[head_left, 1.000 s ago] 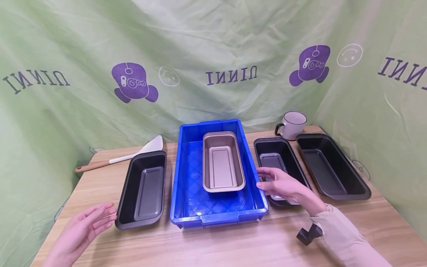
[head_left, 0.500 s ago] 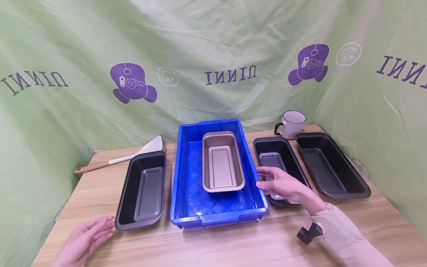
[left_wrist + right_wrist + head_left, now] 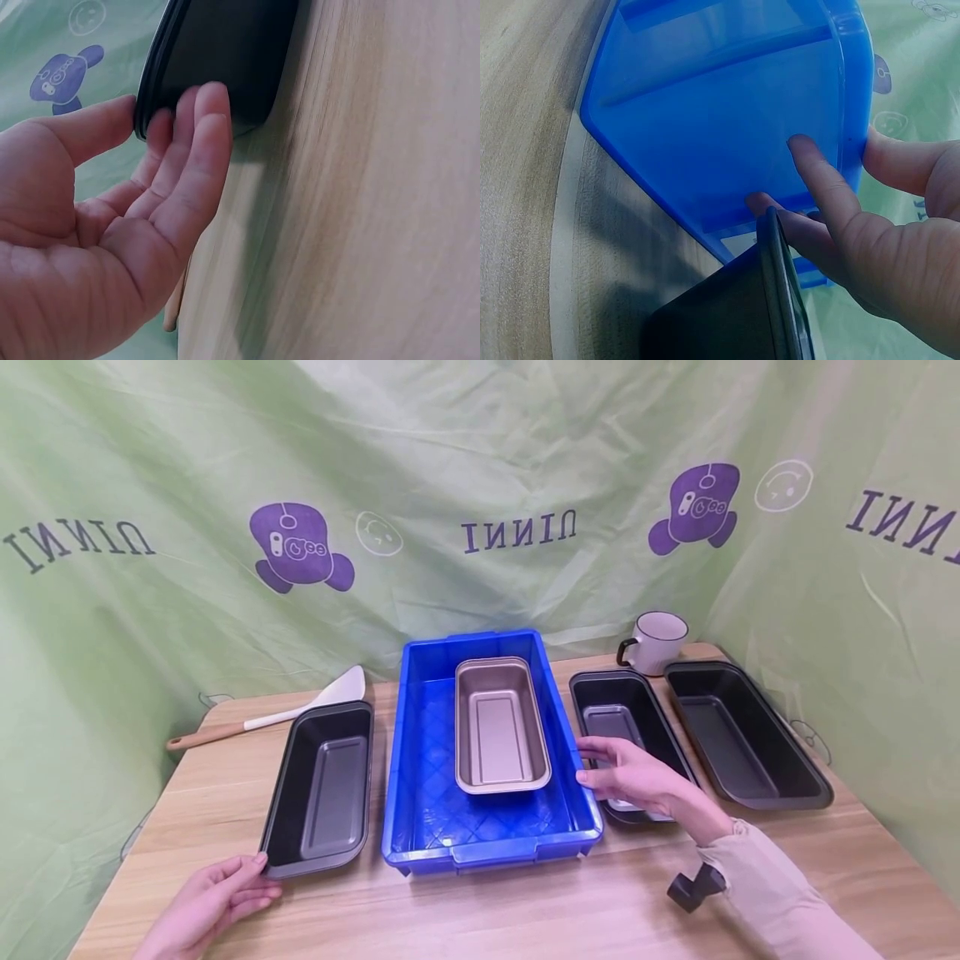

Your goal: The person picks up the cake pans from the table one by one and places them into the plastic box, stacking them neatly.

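Note:
My left hand (image 3: 213, 906) is at the near left corner of a black loaf pan (image 3: 322, 789). In the left wrist view, the thumb presses the pan's rim (image 3: 154, 71) while the fingers (image 3: 201, 161) bend under it against the outer wall. My right hand (image 3: 637, 781) holds the right side of a blue plastic bin (image 3: 491, 852). There the thumb lies at the bin's rim (image 3: 857, 82) and the fingertips touch its outer wall. Inside the bin stands a champagne-coloured loaf pan (image 3: 498, 735).
Right of the bin, a smaller black loaf pan (image 3: 652, 718) lies partly under my right hand. A larger one (image 3: 742, 735) sits farther right, with a white mug (image 3: 660, 642) behind. A spatula (image 3: 277, 716) with a wooden handle lies at the back left of the table (image 3: 487, 918).
My left hand has moved down and right, from beside the left black loaf pan to its near corner, and now pinches it. The right hand and the bin have stayed in place.

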Motion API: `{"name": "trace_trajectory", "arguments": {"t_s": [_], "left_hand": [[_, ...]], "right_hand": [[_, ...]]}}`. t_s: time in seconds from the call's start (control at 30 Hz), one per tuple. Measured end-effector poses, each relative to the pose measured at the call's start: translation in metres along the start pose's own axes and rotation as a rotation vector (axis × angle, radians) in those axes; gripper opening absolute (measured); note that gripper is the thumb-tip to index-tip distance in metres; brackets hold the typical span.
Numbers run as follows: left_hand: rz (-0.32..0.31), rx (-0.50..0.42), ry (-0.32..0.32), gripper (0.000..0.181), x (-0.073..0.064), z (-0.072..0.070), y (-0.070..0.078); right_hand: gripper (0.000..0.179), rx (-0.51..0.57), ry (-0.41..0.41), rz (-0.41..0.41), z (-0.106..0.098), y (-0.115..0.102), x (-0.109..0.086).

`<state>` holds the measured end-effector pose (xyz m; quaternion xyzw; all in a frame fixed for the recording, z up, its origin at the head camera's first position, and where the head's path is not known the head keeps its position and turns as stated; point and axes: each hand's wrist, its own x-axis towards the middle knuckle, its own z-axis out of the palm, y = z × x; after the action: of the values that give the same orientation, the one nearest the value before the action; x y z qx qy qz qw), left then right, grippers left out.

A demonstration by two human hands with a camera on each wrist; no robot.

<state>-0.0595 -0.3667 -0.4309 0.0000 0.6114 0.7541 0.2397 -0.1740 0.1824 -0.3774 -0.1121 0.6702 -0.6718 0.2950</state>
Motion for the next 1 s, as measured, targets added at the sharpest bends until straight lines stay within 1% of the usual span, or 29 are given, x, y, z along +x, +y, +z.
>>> {"name": "trace_trajectory", "arguments": {"t_s": [0.1,0.23,0.4,0.53,0.67,0.9,1.0], "left_hand": [[-0.028,0.0,-0.002,0.034,0.0004,0.0018,0.0021],[-0.058,0.006,-0.025,0.035,0.0012,0.003,0.0037],[-0.078,0.012,-0.052,0.035,0.0022,0.0023,0.0032],[-0.098,-0.005,-0.051,0.036,0.003,0.0019,0.0022],[-0.082,-0.042,-0.079,0.037,0.0028,0.002,0.0013],[-0.058,-0.112,-0.11,0.039,0.003,0.0015,-0.001],[-0.028,-0.161,-0.145,0.041,0.0028,0.0003,-0.0035]], "right_hand": [[0.071,0.002,-0.003,-0.001,-0.0001,0.0,0.0001],[0.07,0.004,-0.002,0.0,0.0002,-0.0007,-0.0003],[0.07,0.005,0.003,0.007,0.0008,-0.0011,-0.0005],[0.07,0.008,0.004,0.007,0.0008,-0.0009,-0.0006],[0.07,0.008,0.003,0.005,0.0006,-0.0006,-0.0006],[0.07,0.001,0.006,0.007,0.0008,-0.0002,-0.0007],[0.069,0.004,0.008,0.008,0.0008,-0.0003,-0.0003]]}}
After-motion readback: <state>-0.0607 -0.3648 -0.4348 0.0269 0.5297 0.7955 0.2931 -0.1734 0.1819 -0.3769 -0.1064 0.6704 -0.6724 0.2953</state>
